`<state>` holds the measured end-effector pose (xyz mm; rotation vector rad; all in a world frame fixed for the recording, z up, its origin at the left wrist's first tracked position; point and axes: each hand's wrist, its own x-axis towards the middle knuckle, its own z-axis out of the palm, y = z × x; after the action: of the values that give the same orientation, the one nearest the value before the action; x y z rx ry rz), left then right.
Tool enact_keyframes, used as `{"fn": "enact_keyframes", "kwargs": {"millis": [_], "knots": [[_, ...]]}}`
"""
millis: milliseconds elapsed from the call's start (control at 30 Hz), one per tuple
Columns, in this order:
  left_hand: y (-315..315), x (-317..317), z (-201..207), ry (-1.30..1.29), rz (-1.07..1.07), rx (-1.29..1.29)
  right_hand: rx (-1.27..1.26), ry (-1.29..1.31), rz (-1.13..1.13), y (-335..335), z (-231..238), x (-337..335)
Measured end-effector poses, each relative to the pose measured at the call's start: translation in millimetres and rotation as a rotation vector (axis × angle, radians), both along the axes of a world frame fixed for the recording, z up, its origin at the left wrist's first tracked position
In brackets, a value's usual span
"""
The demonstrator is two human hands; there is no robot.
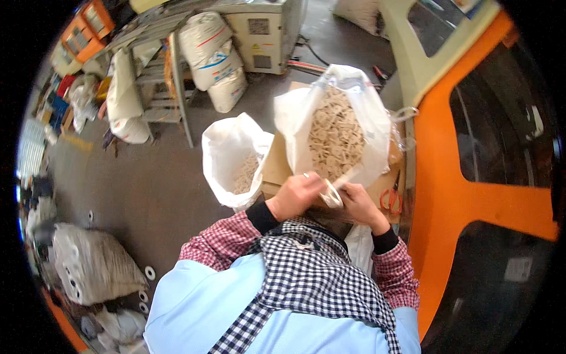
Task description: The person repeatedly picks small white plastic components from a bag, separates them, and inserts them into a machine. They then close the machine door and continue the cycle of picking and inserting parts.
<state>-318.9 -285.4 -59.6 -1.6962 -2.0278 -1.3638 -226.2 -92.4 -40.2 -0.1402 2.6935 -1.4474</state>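
My left hand (296, 196), slightly blurred, and my right hand (361, 206) meet at the near rim of a large white plastic bag (377, 127). Between them is a pale cream plastic piece (332, 194), looped in shape; its exact kind is hard to make out. The fingers of both hands are closed at this piece. Many small beige plastic parts (336, 135) fill the large bag. To its left stands a smaller white sack (221, 144), open at the top, with small pale bits (246, 174) inside.
Red-handled scissors (391, 199) lie right of my right hand on cardboard (277, 168). An orange and cream machine (433, 206) walls off the right side. Stacked white sacks (209, 50), a metal stepladder (162, 94) and a grey cabinet (259, 35) stand farther off. A filled bag (97, 265) sits at lower left.
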Motion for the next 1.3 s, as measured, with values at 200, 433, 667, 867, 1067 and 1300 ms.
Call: {"fn": "enact_keyframes", "kwargs": {"millis": [200, 433, 667, 867, 1067, 1300], "knots": [[-4.1, 8.3, 7.9, 0.566, -0.111, 0.057, -0.800, -0.634, 0.094, 6.4, -55.6, -1.5], [-29.2, 6.7, -7.4, -0.307, 0.338, 0.138, -0.719, -0.489, -0.243, -45.5, 3.2, -26.5], [-19.7, 15.9, -11.1, -1.237, 0.344, 0.139, -0.577, -0.198, -0.121, -44.9, -2.8, -7.3], [-25.7, 4.2, -8.0, 0.276, 0.076, 0.101, -0.303, -0.081, -0.490, -26.0, -44.8, -17.4], [-73.2, -33.0, -24.8, -0.160, 0.490, 0.055, -0.065, -0.013, -0.703, 14.0, -53.6, -48.7], [-163.5, -105.3, -108.9, -0.419, 1.131, 0.002, 0.284, -0.035, -0.669, 30.3, -37.1, -32.5]]}}
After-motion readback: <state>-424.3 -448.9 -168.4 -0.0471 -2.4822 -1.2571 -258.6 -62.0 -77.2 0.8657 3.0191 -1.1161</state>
